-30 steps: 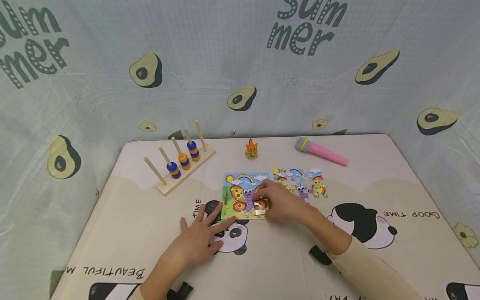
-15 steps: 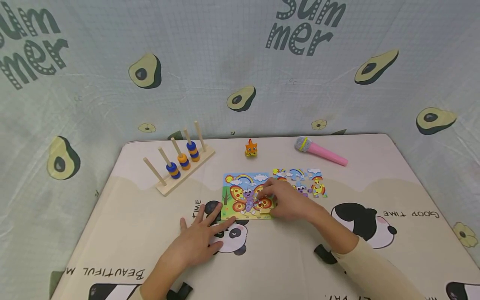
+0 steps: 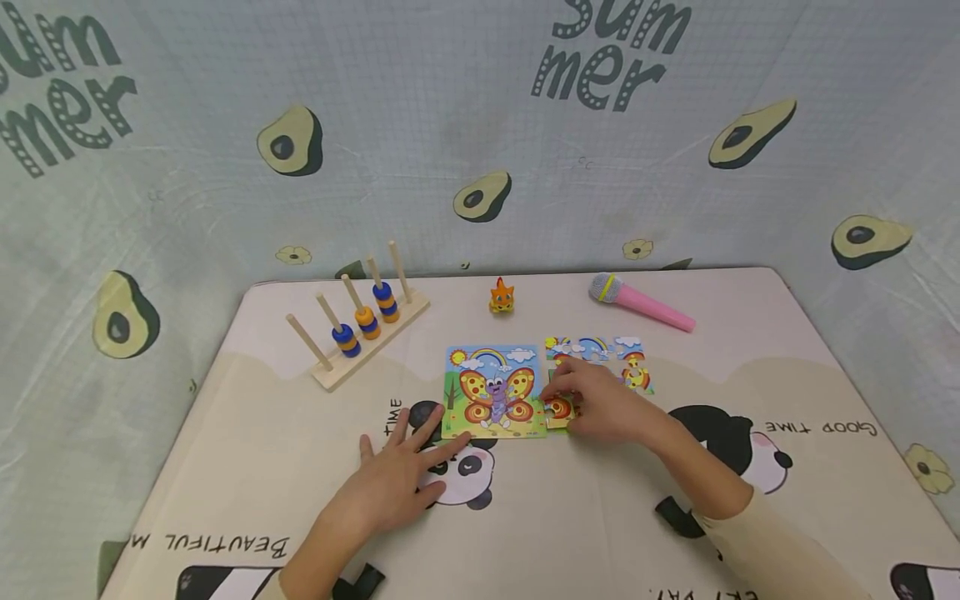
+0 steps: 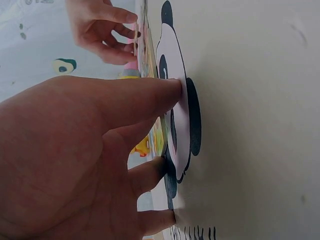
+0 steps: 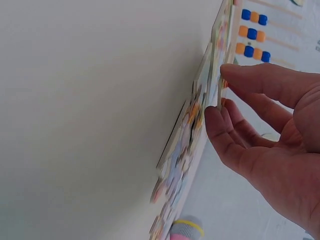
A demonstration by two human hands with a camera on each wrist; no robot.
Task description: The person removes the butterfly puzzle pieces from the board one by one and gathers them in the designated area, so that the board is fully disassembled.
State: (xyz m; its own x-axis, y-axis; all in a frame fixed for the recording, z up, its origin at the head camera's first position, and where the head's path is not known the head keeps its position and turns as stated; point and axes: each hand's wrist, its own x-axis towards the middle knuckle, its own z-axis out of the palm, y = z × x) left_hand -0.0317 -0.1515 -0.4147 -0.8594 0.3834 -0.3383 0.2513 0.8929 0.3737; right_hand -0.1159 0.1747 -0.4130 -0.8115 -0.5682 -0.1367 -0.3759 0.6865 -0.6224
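A butterfly picture board (image 3: 483,407) lies mid-table, its whole scene visible. My left hand (image 3: 393,483) rests spread on the panda-print cloth, fingertips at the board's lower left edge. Just right of the board, my right hand (image 3: 606,407) pinches a jigsaw piece (image 3: 560,410) with an orange spiral wing on it. The right wrist view shows this thin piece (image 5: 220,92) edge-on between thumb and fingers, close over the puzzle. Other loose jigsaw pieces (image 3: 594,348) with rainbow, cloud and wing parts lie in rows behind the right hand, which covers some of them.
A wooden peg stand (image 3: 375,340) with blue and orange beads stands at the back left. Behind the board sits a small orange toy figure (image 3: 502,297). A pink toy microphone (image 3: 645,304) lies at the back right. A printed curtain (image 3: 420,100) hangs behind the table.
My right hand has moved right with the jigsaw piece, from over the board's lower right part to beside it. That corner of the picture is now uncovered. The left hand stays put.
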